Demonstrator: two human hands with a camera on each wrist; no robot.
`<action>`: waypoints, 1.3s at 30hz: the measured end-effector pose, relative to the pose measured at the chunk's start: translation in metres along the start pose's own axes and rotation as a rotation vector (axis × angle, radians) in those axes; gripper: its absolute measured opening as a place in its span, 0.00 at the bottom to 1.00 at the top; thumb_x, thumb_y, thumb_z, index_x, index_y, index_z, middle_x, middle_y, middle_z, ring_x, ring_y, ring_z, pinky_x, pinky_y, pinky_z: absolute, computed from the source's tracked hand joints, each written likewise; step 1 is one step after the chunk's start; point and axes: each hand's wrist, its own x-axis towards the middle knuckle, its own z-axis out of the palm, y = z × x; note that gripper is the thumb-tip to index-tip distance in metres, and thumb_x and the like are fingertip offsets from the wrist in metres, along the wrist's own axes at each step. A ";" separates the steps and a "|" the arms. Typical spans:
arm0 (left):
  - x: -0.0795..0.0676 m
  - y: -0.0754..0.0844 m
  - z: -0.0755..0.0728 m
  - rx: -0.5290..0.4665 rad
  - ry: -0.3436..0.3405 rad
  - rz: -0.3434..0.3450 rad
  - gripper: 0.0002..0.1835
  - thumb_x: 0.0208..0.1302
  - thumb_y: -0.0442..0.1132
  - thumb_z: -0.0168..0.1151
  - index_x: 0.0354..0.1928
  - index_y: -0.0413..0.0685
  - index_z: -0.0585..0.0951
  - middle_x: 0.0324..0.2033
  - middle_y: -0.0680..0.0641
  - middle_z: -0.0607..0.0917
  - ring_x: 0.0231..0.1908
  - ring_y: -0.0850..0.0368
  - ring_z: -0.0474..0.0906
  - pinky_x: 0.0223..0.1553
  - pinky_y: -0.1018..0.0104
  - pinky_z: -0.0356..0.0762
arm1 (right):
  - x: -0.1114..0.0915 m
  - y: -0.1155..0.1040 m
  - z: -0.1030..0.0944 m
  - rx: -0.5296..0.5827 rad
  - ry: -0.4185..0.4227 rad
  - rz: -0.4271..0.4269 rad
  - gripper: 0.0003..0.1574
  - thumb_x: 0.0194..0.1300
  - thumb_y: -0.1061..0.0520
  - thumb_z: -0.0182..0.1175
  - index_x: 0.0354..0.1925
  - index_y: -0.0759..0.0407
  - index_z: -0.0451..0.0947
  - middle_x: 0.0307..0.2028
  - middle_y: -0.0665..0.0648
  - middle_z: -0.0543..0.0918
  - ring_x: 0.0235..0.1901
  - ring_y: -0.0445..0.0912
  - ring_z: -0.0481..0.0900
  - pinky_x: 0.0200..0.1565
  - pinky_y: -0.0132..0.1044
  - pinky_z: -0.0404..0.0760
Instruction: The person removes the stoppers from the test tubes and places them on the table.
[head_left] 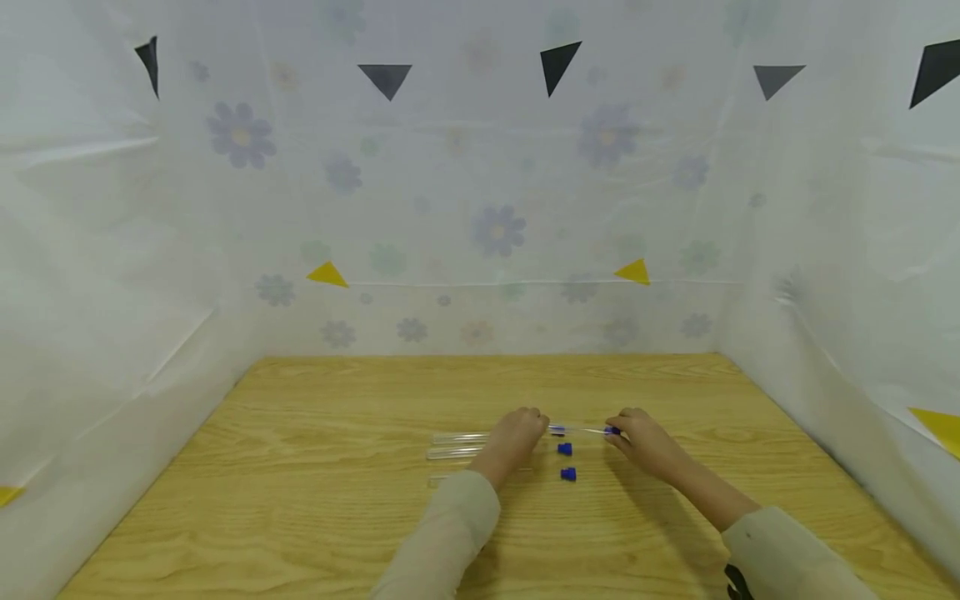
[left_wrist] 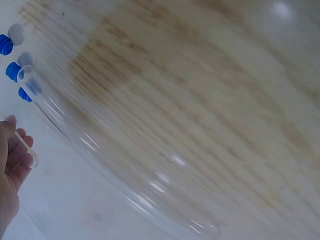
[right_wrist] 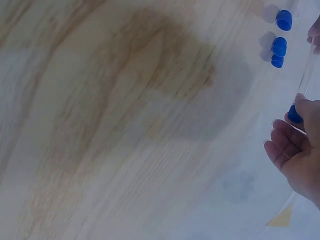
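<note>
Between both hands is a clear test tube, held roughly level above the table. My left hand grips it near its left end; in the left wrist view the rounded end shows past the fingers. The thumb and a finger of my right hand pinch a blue cap at the tube's right end. How far the cap sits on the tube cannot be told. Several more clear tubes lie on the table, partly hidden by the left arm. Loose blue caps lie between the hands.
The wood-grain table carries the tubes and caps in the middle. White flowered sheeting encloses its back and sides. Yellow and dark triangles are fixed to it.
</note>
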 end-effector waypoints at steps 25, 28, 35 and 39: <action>-0.013 -0.014 -0.006 -0.050 -0.053 -0.024 0.14 0.58 0.34 0.63 0.47 0.49 0.80 0.41 0.52 0.83 0.41 0.63 0.80 0.39 0.81 0.78 | 0.008 -0.005 0.006 0.068 -0.039 -0.063 0.04 0.59 0.65 0.60 0.33 0.66 0.79 0.28 0.53 0.79 0.29 0.45 0.73 0.30 0.34 0.76; -0.016 -0.016 -0.005 -0.073 -0.048 -0.031 0.11 0.60 0.37 0.62 0.45 0.50 0.81 0.40 0.52 0.84 0.40 0.63 0.80 0.38 0.81 0.78 | 0.007 -0.006 0.008 0.067 -0.038 -0.065 0.04 0.59 0.64 0.60 0.32 0.66 0.79 0.27 0.53 0.79 0.29 0.44 0.73 0.30 0.34 0.76; -0.023 -0.016 -0.006 -0.079 -0.037 -0.024 0.10 0.59 0.40 0.62 0.43 0.50 0.81 0.37 0.53 0.84 0.38 0.64 0.81 0.35 0.81 0.78 | 0.004 -0.009 0.011 0.060 0.001 -0.092 0.05 0.59 0.63 0.60 0.30 0.65 0.78 0.26 0.51 0.77 0.27 0.41 0.71 0.28 0.32 0.73; -0.028 -0.018 -0.008 -0.080 -0.011 -0.002 0.09 0.59 0.40 0.63 0.42 0.50 0.82 0.35 0.53 0.84 0.35 0.64 0.81 0.33 0.81 0.78 | 0.003 -0.011 0.012 0.044 0.013 -0.103 0.05 0.60 0.62 0.60 0.30 0.65 0.78 0.26 0.50 0.77 0.27 0.41 0.71 0.28 0.32 0.73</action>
